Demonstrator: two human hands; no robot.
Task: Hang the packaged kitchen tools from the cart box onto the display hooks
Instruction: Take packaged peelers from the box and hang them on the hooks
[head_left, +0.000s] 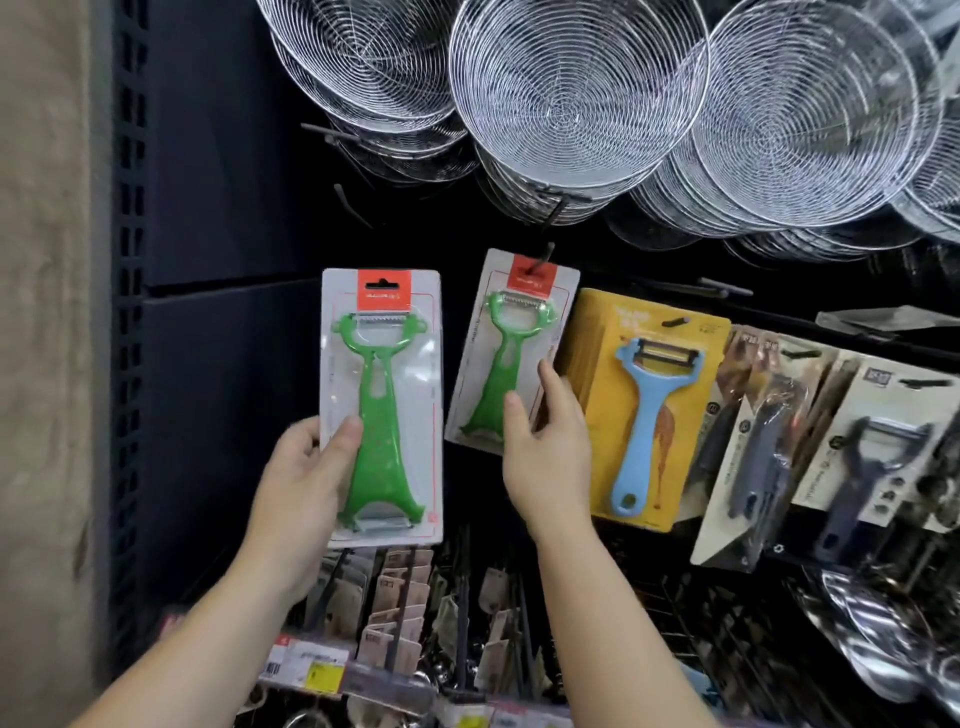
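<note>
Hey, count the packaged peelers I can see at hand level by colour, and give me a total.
Green peelers: 2, one held in the left hand at, one on a hook at touched by the right hand
Light blue peeler: 1
Dark grey peelers: 2 that I can make out
Total: 5
</note>
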